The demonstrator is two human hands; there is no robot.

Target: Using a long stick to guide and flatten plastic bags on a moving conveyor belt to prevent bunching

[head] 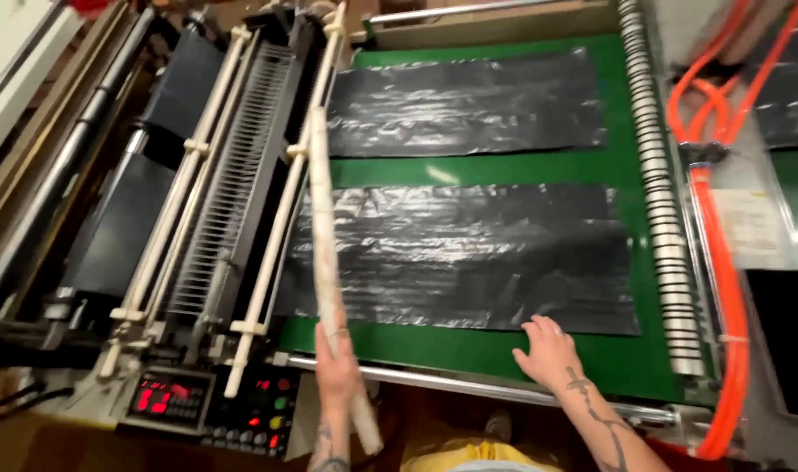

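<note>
— Left hand (336,363)?
— Fingers wrapped tight round a long pale rod (324,262) — running up toward twelve o'clock, along the machine's rollers (241,166).
— Right hand (549,351)?
— Fingers spread flat, gripping nothing, resting at the six o'clock edge of the near black plastic sheet (469,258).
— Progress?
— Two sheets out on the green table (486,354); far sheet (464,103) at twelve. Neither gathered yet.
— Hidden?
— Rod's lower end blurred; forearms cut off.

I count two black plastic sheets: the near sheet (469,258) and the far sheet (464,103). I grip one long white stick (326,253). One control panel (211,406) sits below.
</note>
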